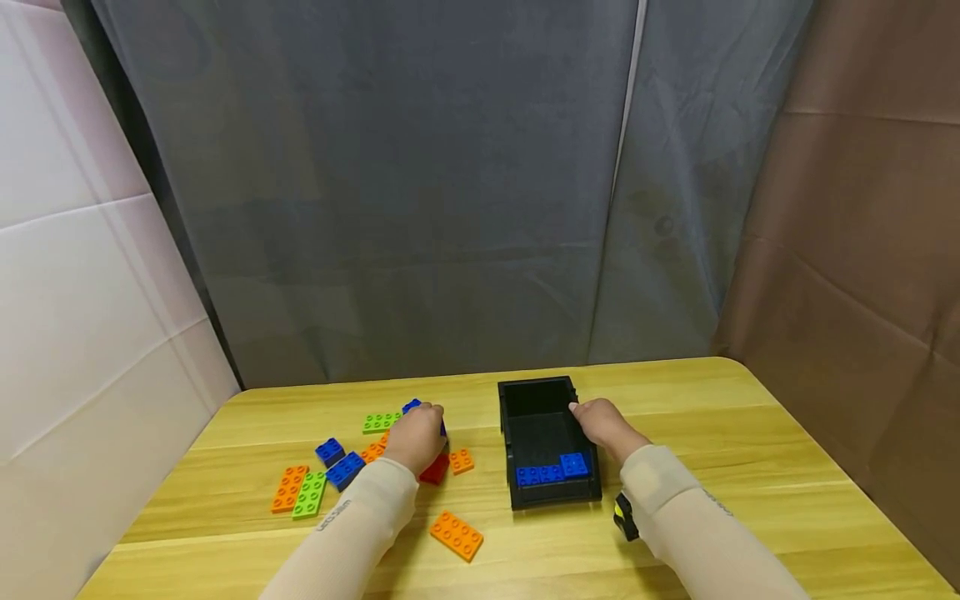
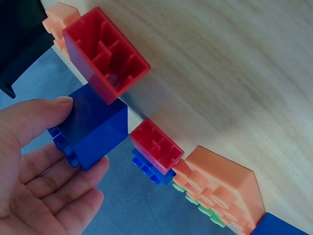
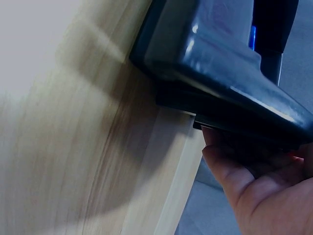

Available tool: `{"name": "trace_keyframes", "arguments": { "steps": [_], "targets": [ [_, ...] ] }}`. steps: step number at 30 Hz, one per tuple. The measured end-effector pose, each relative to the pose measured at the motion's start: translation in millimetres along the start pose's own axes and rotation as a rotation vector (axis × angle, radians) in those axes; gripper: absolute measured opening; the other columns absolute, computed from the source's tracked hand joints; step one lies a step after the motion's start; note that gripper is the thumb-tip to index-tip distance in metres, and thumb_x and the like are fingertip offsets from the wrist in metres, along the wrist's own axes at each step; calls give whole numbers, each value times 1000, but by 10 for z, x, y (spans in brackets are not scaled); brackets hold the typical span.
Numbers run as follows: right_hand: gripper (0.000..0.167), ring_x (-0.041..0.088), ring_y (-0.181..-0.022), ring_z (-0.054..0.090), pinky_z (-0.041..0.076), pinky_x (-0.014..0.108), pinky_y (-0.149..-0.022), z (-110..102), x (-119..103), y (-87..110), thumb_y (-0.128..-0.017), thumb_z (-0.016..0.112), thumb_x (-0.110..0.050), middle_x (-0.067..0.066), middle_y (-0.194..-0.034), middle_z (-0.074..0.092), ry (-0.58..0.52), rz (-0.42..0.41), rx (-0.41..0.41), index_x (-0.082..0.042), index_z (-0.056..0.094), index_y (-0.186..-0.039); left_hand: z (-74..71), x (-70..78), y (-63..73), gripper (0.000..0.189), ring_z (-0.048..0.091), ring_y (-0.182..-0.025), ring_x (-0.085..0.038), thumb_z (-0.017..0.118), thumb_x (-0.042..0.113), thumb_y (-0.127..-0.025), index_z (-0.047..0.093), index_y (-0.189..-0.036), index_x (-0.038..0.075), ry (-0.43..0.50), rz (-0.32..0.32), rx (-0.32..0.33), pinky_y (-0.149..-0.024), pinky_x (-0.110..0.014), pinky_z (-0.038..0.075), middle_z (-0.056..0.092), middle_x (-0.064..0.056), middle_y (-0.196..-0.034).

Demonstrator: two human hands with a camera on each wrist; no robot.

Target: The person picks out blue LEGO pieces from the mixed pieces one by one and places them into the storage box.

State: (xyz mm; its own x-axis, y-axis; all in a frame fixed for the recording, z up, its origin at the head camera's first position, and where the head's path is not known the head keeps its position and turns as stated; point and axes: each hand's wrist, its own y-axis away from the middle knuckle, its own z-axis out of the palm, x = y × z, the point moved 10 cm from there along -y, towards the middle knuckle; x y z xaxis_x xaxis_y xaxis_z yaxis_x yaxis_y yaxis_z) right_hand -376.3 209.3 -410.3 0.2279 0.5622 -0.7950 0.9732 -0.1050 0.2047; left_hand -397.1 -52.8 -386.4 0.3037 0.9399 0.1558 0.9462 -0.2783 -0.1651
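Between thumb and fingers, my left hand (image 1: 416,437) pinches a blue toy building brick (image 2: 95,125), mostly covered by the hand in the head view. A red brick (image 2: 105,54) lies beside it with its hollow underside showing, and a smaller red brick (image 2: 157,146) is farther off in the left wrist view. My right hand (image 1: 606,423) grips the right side wall of a black plastic bin (image 1: 557,493); its fingers are under the rim in the right wrist view. Inside the bin, several blue bricks (image 1: 551,473) sit in a row along the near end.
Left of the bin lie loose bricks: an orange one (image 1: 289,489), a green one (image 1: 309,495), blue ones (image 1: 345,471) and a small orange one (image 1: 461,461). Nearer me is another orange brick (image 1: 456,536). Grey curtain (image 1: 420,208) hangs behind the wooden table (image 1: 750,467).
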Motion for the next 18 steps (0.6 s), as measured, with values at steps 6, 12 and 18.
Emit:
{"name": "trace_keyframes", "arguments": {
  "steps": [6, 12, 18],
  "targets": [
    [40, 22, -71, 42, 36, 33, -68, -1, 12, -12, -104, 41, -22, 5, -68, 33, 8, 1, 7, -7, 43, -67, -16, -1, 15, 20, 63, -78, -24, 75, 8, -81, 67, -98, 2, 6, 4, 11, -76, -41, 57, 65, -13, -88],
    [37, 26, -79, 48, 39, 35, -72, -7, 14, -17, -104, 41, -22, 7, -72, 38, 8, 7, 11, 0, 50, -76, -41, 9, 16, 19, 63, -79, -24, 75, 8, -81, 66, -97, 2, 12, 0, 5, -76, -42, 57, 64, -13, -88],
    [38, 23, -73, 46, 37, 32, -68, -3, 1, -17, -104, 41, -22, 7, -71, 40, 2, -5, 11, 0, 51, -74, -64, 35, 3, 24, 62, -81, -24, 78, 11, -80, 65, -98, 2, 31, -5, -5, -77, -42, 57, 64, -13, -91]
  ]
}}
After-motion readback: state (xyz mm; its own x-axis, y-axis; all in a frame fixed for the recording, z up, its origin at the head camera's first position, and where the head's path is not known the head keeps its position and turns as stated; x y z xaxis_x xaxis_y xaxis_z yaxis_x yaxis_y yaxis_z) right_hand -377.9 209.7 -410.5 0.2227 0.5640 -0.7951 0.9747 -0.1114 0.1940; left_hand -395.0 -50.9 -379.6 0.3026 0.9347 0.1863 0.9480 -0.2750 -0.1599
